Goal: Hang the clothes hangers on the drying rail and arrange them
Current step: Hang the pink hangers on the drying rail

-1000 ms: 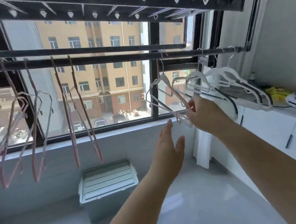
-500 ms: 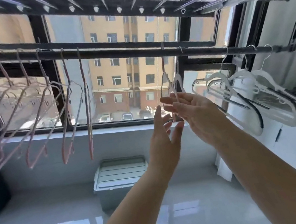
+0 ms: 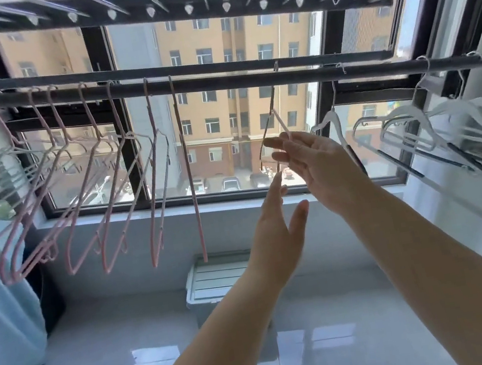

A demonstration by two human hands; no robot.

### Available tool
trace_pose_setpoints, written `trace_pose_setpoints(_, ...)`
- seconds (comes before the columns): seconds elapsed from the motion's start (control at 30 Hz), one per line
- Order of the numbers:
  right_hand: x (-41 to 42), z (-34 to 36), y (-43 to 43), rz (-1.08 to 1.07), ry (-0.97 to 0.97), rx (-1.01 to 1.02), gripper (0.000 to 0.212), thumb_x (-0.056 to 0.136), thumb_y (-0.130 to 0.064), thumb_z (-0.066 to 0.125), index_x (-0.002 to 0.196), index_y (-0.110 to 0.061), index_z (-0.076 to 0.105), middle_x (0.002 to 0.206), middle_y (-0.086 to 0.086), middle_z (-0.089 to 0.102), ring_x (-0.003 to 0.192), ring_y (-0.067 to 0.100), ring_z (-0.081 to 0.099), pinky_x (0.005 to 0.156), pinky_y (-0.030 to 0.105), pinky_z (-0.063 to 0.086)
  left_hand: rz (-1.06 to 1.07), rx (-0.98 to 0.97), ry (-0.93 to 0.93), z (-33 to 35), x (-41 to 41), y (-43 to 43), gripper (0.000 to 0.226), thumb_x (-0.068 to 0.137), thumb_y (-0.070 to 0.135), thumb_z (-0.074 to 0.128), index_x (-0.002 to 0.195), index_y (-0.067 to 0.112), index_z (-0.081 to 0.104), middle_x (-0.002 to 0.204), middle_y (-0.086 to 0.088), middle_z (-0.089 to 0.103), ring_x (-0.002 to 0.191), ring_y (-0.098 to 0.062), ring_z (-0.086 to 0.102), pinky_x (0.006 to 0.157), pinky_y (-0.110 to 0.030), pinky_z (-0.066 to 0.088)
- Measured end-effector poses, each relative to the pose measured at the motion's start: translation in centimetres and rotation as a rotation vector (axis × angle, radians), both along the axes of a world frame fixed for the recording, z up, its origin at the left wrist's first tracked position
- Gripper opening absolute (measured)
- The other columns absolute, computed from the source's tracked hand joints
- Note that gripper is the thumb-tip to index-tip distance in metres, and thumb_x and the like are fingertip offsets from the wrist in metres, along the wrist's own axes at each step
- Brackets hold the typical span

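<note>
Hanger (image 3: 273,101) bottom behind right hand (image 3: 315,164)

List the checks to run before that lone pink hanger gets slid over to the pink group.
1. Lone pink hanger hooked over the rail: ok.
2. Right hand gripping it: not ok, fingers straight, only touching.
3. Left hand free: ok, open, holding nothing.
4. Rail bare between it and the pink group: ok.
5. Nearest white hanger untangled from it: cannot tell, right hand covers the gap.

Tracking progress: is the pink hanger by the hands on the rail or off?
On. The hanger hooks over the rail above the right hand.
</note>
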State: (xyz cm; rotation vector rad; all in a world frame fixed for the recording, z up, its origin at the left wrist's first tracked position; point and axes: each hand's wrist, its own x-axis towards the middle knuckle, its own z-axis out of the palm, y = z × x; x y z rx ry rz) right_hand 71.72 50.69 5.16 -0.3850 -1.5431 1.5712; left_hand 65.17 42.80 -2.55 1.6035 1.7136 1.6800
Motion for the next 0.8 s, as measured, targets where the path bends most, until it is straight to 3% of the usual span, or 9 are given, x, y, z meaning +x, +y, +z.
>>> trace_pose_setpoints(0.23, -2.4, -1.3, 0.6, -0.038, -0.086, -0.06, 0.014, 0.092, -0.007, 0.049, 0.098, -0.004, 0.061, 0.086, -0.002, 0.072, 0.08, 0.01, 0.066, 0.086, 0.025, 0.048, -0.03, 0.005, 0.053, -0.8, -2.0, 0.0, 0.054, 0.095, 0.024, 0.041, 0.143, 0.028, 0.018, 0.15, 0.004, 0.028, 0.137, -0.012, 0.027, 0.113, -0.031, 0.025)
trace_pose_setpoints(0.33, -1.8, -2.6, -0.4, -0.1, -0.06, -0.148, 0.014, 0.091, -0.002, 0.048, 0.09, -0.002, 0.062, 0.059, -0.004, 0.065, 0.061, 0.008, 0.059, 0.065, 0.015, 0.048, -0.005, -0.024, 0.033, -1.8, -2.9, -0.1, 0.053, 0.096, 0.02, 0.039, 0.144, 0.024, 0.016, 0.151, 0.004, 0.025, 0.139, -0.009, 0.021, 0.109, -0.018, 0.015)
trace_pose_setpoints(0.43, 0.1, -4.7, -1.2, -0.31, -0.127, -0.16, 0.018, 0.091, -0.004, 0.046, 0.088, 0.0, 0.064, 0.04, -0.01, 0.044, 0.04, 0.002, 0.037, 0.044, 0.011, 0.032, 0.036, -0.091, 0.034, -3.3, -4.2, -0.5, 0.055, 0.097, 0.022, 0.032, 0.145, 0.023, 0.004, 0.155, 0.004, 0.01, 0.143, -0.014, 0.006, 0.112, -0.025, 0.005)
trace_pose_setpoints(0.6, 4.5, -8.8, -3.8, -0.535, -0.247, -0.201, 0.021, 0.089, -0.011, 0.051, 0.085, -0.005, 0.071, 0.034, -0.01, 0.031, 0.033, 0.004, 0.033, 0.067, 0.027, 0.037, 0.184, -0.31, 0.086, -6.1, -9.3, -0.8, 0.068, 0.097, 0.026, 0.033, 0.141, 0.013, -0.018, 0.154, -0.007, -0.015, 0.142, -0.024, -0.013, 0.113, -0.034, -0.009)
trace_pose_setpoints(0.73, 7.3, -10.9, -5.0, -0.45, -0.252, -0.326, 0.024, 0.09, -0.011, 0.049, 0.085, 0.0, 0.07, 0.039, -0.009, 0.023, 0.033, 0.005, 0.028, 0.067, 0.026, 0.04, 0.259, -0.412, 0.157, -8.2, -15.0, -1.4, 0.076, 0.095, 0.032, 0.039, 0.139, 0.021, -0.022, 0.154, -0.007, -0.018, 0.142, -0.025, -0.013, 0.116, -0.044, -0.003)
trace_pose_setpoints(0.8, 8.6, -11.7, -5.0, -0.387, -0.253, -0.389, 0.024, 0.09, -0.01, 0.049, 0.086, 0.003, 0.068, 0.039, -0.009, 0.021, 0.032, 0.006, 0.025, 0.06, 0.023, 0.039, 0.305, -0.578, 0.325, -9.2, -17.5, -2.3, 0.071, 0.095, 0.039, 0.033, 0.141, 0.024, -0.02, 0.153, -0.002, -0.02, 0.142, -0.025, -0.015, 0.115, -0.046, -0.005)
